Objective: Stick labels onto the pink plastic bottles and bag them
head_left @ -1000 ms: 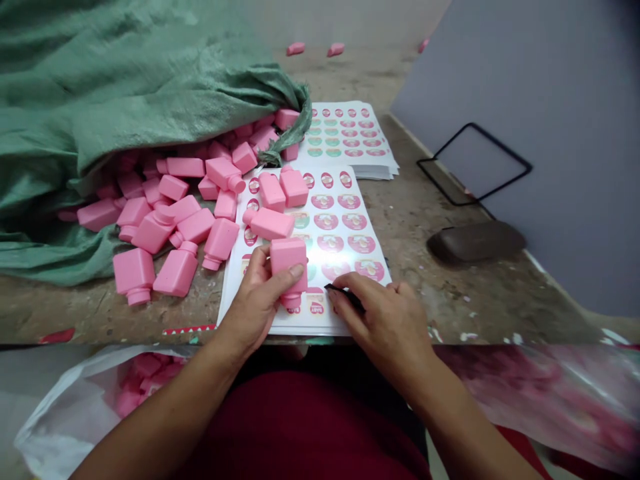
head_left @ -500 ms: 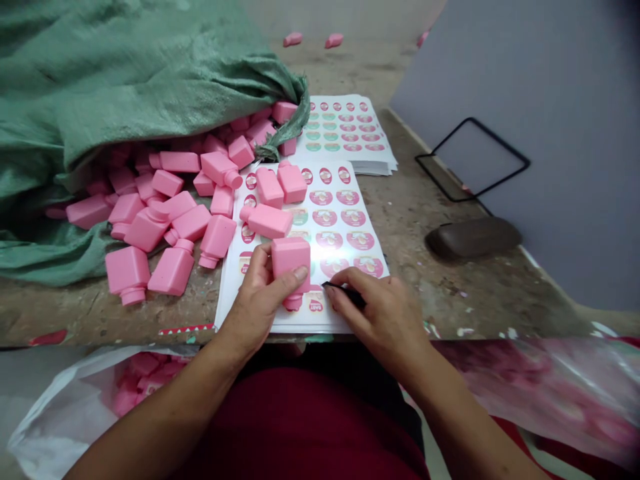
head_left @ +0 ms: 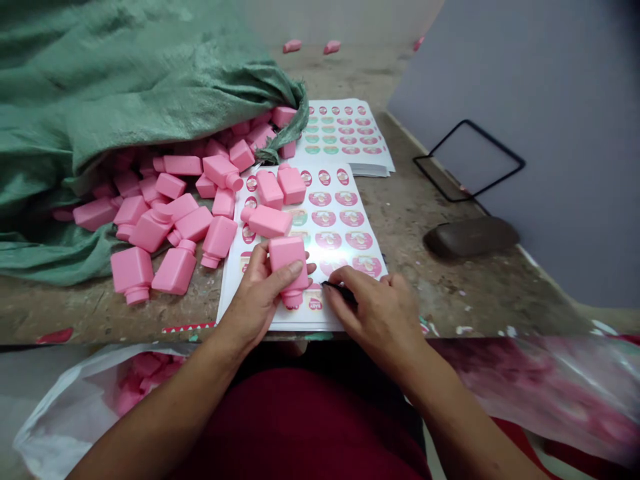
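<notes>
Wrapped round a pink plastic bottle [head_left: 287, 261], my left hand [head_left: 257, 290] keeps its neck pointing down toward me, thumb across the front. My right hand [head_left: 377, 303] pinches a slim black pointed tool [head_left: 343, 291]; most of it is hidden by the fingers, so its exact kind cannot be told. The tool's tip is close to the sticker sheet [head_left: 360, 230], near the small labels in its lowest row. Round and oval pink and green labels cover the sheet. Three more pink bottles, among them one lying on its side [head_left: 267, 221], rest on the sheet's upper left.
A green woven sack [head_left: 150, 87] spills many pink bottles [head_left: 175, 267] on the left. Behind lies another stack of sticker sheets [head_left: 345, 133]. A dark case [head_left: 473, 237] and a black wire frame [head_left: 467, 160] are at right. Below the table edge hangs a white bag [head_left: 65, 407] with pink bottles.
The bottle in my left hand has tilted slightly, and the fingertips now show behind its right side. My right hand still pinches the black tool, shifted slightly left.
</notes>
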Demonstrator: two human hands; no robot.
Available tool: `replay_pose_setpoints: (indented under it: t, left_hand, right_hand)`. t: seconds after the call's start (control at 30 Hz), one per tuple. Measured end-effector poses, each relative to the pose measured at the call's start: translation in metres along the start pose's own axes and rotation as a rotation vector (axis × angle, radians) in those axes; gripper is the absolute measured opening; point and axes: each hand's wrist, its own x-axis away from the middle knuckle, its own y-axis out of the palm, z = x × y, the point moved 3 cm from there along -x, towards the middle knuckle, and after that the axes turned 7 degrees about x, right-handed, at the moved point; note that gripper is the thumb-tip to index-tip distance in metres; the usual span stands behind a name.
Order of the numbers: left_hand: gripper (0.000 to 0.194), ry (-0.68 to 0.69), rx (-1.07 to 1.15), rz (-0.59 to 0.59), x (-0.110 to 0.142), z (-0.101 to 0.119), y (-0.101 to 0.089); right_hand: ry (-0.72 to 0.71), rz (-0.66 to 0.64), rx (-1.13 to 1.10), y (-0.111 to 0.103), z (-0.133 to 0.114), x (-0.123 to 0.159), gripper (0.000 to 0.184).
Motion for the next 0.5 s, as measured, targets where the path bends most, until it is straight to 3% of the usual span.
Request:
replay_pose_setpoints:
  t: [0.17, 0.3, 0.4, 0.5]
  left_hand:
    - [0.045, -0.001, 0.030, -0.001, -0.001, 0.001, -0.001]
    - [0.049, 0.015, 0.029, 0.017, 0.001, 0.002, -0.004]
    - [0.049, 0.020, -0.018, 0.018, 0.002, 0.002, -0.004]
    - [0.050, 0.008, -0.053, -0.011, 0.006, 0.002, 0.000]
  right_hand:
    - [0.111, -0.034, -0.126, 0.001, 0.002, -0.008, 0.020]
    - [0.350, -0.224, -0.667, -0.002, 0.015, -0.010, 0.027]
    - [0.495, -0.207, -1.004, -0.009, 0.022, -0.008, 0.033]
    - [0.502, -0.175, -1.088, -0.017, 0.022, -0.008, 0.034]
